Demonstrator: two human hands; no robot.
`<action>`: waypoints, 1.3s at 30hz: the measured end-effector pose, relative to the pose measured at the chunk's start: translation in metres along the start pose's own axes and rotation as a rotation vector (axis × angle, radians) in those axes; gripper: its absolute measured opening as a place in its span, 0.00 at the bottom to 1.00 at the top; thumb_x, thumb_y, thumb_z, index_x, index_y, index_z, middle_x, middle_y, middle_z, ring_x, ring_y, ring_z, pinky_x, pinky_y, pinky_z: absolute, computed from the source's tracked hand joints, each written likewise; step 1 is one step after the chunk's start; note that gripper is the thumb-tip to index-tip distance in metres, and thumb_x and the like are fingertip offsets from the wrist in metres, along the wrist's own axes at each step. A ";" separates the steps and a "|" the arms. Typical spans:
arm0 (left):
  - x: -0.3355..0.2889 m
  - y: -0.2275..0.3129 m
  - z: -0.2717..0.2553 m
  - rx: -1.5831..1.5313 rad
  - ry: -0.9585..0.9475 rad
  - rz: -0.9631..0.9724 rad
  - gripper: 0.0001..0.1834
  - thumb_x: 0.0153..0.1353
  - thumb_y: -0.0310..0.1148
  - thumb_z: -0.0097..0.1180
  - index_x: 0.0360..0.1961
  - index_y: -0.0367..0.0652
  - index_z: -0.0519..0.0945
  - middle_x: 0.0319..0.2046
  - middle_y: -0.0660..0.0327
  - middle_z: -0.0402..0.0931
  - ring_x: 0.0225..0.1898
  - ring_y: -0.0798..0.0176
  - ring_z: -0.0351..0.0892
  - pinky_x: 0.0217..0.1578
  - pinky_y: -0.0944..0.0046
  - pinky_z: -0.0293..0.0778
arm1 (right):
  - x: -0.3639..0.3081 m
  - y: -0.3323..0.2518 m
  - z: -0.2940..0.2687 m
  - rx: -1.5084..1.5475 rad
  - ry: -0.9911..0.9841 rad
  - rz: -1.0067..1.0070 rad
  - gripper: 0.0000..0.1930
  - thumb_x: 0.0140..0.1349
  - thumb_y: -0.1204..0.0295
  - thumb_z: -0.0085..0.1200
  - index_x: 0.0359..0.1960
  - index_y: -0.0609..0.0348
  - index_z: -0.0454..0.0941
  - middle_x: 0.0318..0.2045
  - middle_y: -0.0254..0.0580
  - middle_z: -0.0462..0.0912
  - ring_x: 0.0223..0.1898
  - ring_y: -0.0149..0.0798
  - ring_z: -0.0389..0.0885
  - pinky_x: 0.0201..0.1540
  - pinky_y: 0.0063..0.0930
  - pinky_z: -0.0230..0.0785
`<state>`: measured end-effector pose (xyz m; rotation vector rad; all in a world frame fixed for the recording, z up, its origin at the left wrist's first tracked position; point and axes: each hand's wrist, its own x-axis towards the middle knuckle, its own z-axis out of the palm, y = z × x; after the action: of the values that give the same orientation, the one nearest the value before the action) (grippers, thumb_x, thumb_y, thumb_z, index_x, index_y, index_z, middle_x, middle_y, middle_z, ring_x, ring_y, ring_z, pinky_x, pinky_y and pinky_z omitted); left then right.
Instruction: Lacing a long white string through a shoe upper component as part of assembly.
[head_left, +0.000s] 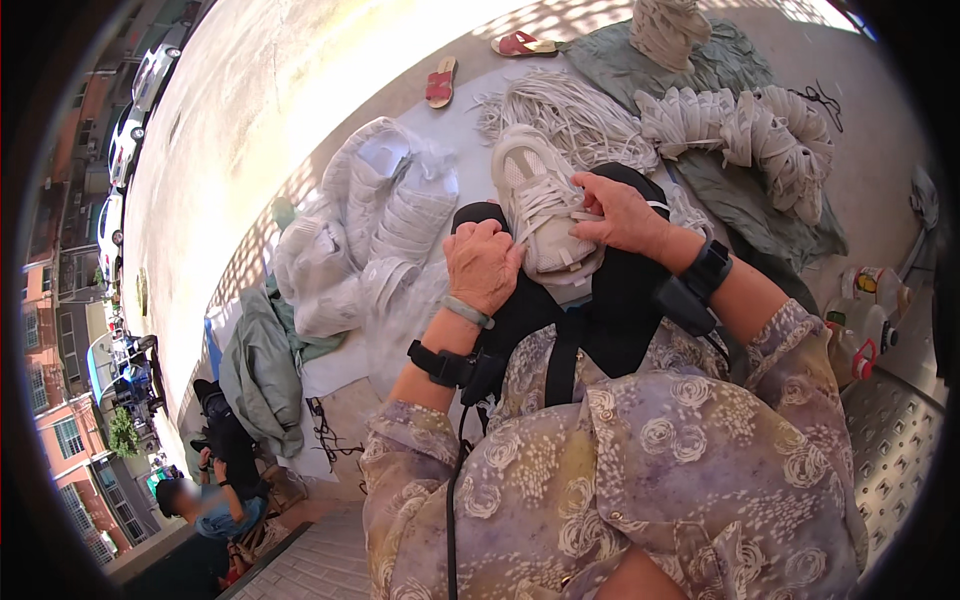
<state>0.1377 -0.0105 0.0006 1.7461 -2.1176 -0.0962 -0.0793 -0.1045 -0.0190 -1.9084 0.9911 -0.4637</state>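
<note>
A white sneaker point(535, 205) with criss-crossed white laces rests between my black-clad knees, toe pointing away from me. My right hand point(630, 215) is at the sneaker's right side by the eyelets, thumb and fingers closing on a white shoelace point(583, 216). Against the left side, beside my knee, my left hand point(483, 265) is closed with the fingers curled under. Whatever it may hold is hidden. Beyond the sneaker lies a large pile of loose white laces point(575, 110).
Several white shoes point(400, 215) in clear plastic lie at left. Tied lace bundles point(760, 135) rest on green cloth point(610, 65) at right. Red sandals point(440, 82) stand beyond the sheet. Plastic bottles point(865, 325) are at far right. Another person point(225, 500) sits at lower left.
</note>
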 end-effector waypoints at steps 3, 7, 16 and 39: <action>-0.001 0.003 -0.004 -0.080 -0.075 -0.006 0.06 0.46 0.33 0.56 0.20 0.43 0.75 0.28 0.62 0.73 0.36 0.55 0.70 0.37 0.56 0.63 | 0.001 -0.003 0.003 -0.078 0.062 -0.084 0.30 0.41 0.67 0.56 0.50 0.64 0.66 0.31 0.47 0.75 0.35 0.44 0.76 0.40 0.32 0.67; -0.018 -0.002 -0.020 -0.286 -0.266 -0.117 0.07 0.49 0.30 0.54 0.19 0.41 0.73 0.20 0.62 0.70 0.27 0.59 0.70 0.28 0.62 0.64 | 0.003 0.003 0.004 -0.048 0.018 0.002 0.32 0.39 0.69 0.57 0.51 0.64 0.66 0.31 0.44 0.73 0.34 0.40 0.73 0.39 0.29 0.67; -0.052 -0.014 -0.067 -0.889 -0.505 -0.524 0.09 0.59 0.30 0.48 0.23 0.38 0.72 0.20 0.66 0.72 0.22 0.75 0.70 0.24 0.75 0.67 | 0.003 0.014 0.006 0.003 0.020 -0.041 0.31 0.38 0.70 0.57 0.50 0.64 0.68 0.29 0.40 0.70 0.30 0.35 0.71 0.35 0.26 0.66; -0.003 0.055 -0.135 -1.138 -0.174 -0.397 0.08 0.61 0.28 0.48 0.38 0.35 0.73 0.20 0.66 0.70 0.20 0.79 0.65 0.22 0.80 0.62 | 0.028 -0.024 -0.003 0.252 -0.248 -0.244 0.23 0.64 0.56 0.40 0.41 0.67 0.75 0.35 0.47 0.79 0.39 0.36 0.76 0.45 0.27 0.66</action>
<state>0.1332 0.0302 0.1406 1.3607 -1.2540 -1.2991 -0.0534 -0.1216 0.0011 -1.8105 0.5156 -0.4549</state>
